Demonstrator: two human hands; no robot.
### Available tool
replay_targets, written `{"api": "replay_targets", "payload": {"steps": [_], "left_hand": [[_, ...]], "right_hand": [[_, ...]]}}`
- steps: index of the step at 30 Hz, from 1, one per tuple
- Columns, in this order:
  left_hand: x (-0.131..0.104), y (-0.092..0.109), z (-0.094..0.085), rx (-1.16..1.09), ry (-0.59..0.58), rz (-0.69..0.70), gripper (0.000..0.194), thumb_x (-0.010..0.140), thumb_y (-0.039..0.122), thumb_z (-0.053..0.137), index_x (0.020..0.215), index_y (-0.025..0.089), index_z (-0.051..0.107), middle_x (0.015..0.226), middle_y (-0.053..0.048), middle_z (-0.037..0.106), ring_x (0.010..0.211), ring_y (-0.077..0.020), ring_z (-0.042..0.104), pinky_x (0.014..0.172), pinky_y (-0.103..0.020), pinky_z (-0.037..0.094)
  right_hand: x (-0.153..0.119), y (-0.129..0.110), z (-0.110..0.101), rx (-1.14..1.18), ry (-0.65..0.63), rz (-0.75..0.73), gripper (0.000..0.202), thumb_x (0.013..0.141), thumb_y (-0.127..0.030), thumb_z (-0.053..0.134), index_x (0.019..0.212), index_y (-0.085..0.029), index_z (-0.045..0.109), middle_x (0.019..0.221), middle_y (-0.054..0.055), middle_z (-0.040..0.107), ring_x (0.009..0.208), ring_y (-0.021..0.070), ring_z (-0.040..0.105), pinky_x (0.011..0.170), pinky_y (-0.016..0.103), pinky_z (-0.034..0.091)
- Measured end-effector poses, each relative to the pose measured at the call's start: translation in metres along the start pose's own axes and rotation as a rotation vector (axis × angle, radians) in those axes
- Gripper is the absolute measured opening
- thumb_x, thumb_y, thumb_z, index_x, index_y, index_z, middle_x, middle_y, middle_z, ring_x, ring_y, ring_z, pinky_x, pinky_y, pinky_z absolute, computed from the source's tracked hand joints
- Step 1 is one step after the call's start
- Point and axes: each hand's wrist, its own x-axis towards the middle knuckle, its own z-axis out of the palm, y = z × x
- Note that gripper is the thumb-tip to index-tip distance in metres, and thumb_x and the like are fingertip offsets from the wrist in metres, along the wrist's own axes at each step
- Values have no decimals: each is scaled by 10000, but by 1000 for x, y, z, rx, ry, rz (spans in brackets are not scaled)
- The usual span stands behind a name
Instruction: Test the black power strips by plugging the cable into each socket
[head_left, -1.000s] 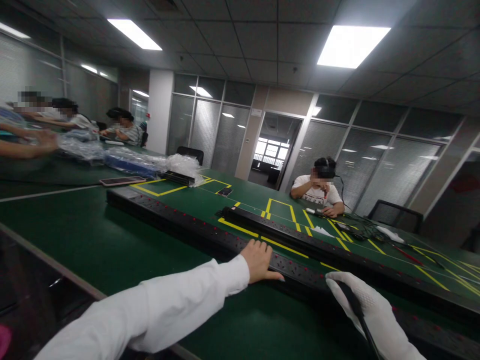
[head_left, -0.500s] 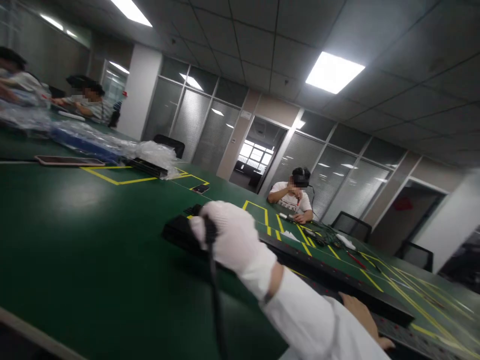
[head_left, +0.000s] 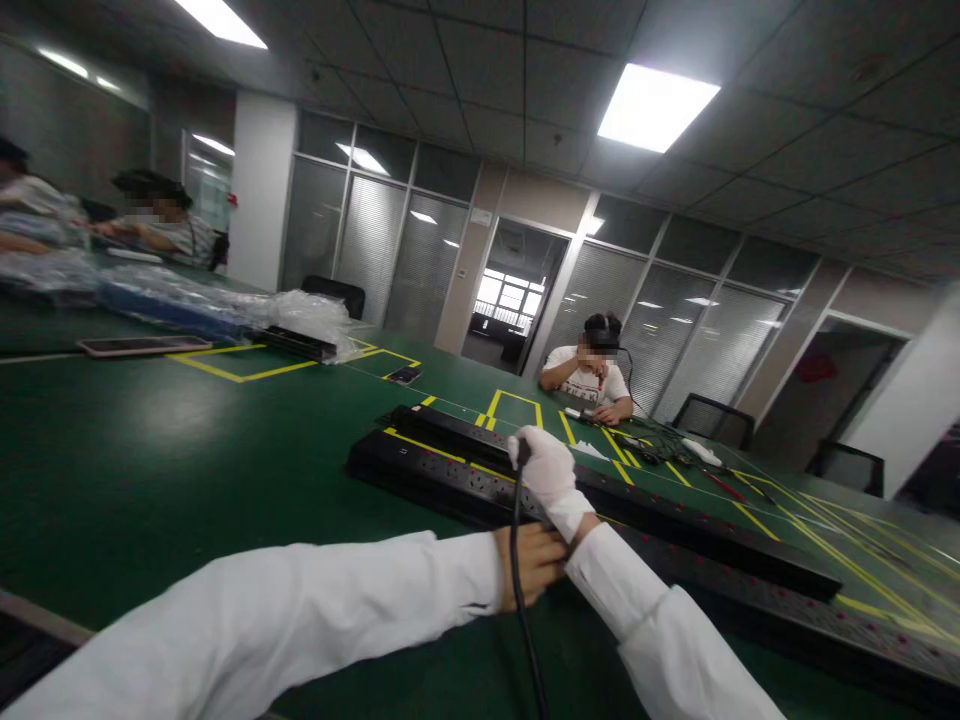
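Observation:
Two long black power strips with rows of sockets lie side by side on the green table. My right hand (head_left: pixel 547 468), in a white glove, is closed round the plug end of a black cable (head_left: pixel 519 570) above the strips; its fingers hide the plug itself. The cable hangs down toward the bottom edge of the view. My bare left hand (head_left: pixel 531 564) is at the near side of the nearer power strip (head_left: pixel 420 470), fingers together and bent against it, partly hidden by the cable and right wrist. The farther power strip (head_left: pixel 720 535) runs behind both hands.
Yellow tape marks the green table (head_left: pixel 262 450). Phones (head_left: pixel 142 346), plastic wrap (head_left: pixel 307 312) and a black bar (head_left: pixel 296 343) lie at the left and back. A person (head_left: pixel 589 380) in a headset sits opposite near tangled cables (head_left: pixel 652 448). Other people sit at far left.
My right hand has moved right along the strips with the cable, baring their left ends. My left hand has moved left from beneath the right forearm, and its sleeve now shows.

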Motion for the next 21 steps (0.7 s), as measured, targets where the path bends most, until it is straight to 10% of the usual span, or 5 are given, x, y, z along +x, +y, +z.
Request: {"api": "replay_targets", "payload": {"steps": [3,7,21], "left_hand": [[-76,-68,-35,123,87,-73,408,738,215,455,1140,151,490,1331,-130,376,1229,-252,328,1013,-434,270],[-133,-132,-63,294,159,-238,434,774,286,426,1189,162,461,1311,-130,406,1232,-261,327,1016,-469,217],[-111,-184,-9,279,78,-466,633,717,647,415,1105,162,536,1097,-128,591,1007,-268,547,884,-391,412]], "right_hand": [[-40,36,-10,73,21,290,265,802,-404,391,731,-199,544,655,-2,597,590,119,535,566,214,372],[-94,62,-25,-53,-32,232,268,783,-453,432,811,-230,578,800,5,624,744,146,569,648,230,387],[-141,215,-78,-459,479,739,356,762,-458,408,772,-173,620,721,61,615,654,175,512,588,258,310]]}}
